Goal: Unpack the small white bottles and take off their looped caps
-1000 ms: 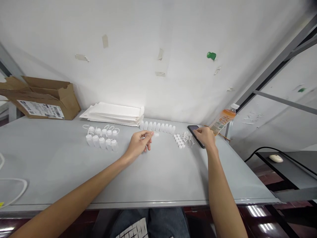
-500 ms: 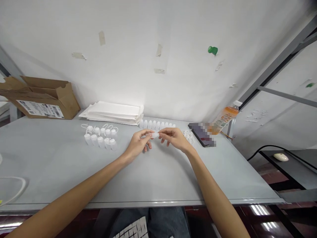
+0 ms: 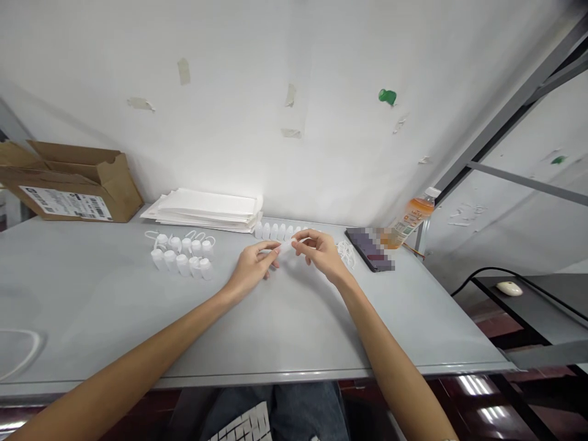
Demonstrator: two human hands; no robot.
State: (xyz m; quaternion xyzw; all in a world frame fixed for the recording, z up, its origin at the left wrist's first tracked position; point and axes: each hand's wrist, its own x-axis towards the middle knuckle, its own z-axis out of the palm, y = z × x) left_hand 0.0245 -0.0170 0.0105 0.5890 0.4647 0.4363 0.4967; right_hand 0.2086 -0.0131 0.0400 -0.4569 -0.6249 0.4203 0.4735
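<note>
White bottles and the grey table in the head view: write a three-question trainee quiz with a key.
1. True or false: in this view, the cardboard box sits left of the paper stack.
2. What do the left hand and right hand hold between their fingers? A: the phone. B: a small white piece. C: the mouse.
3. Fill in the blank: the liquid in the drink bottle looks ____.

Key: 1 true; 2 B; 3 orange.

An open cardboard box [image 3: 78, 187] sits near stacked white paper [image 3: 202, 209].
</note>
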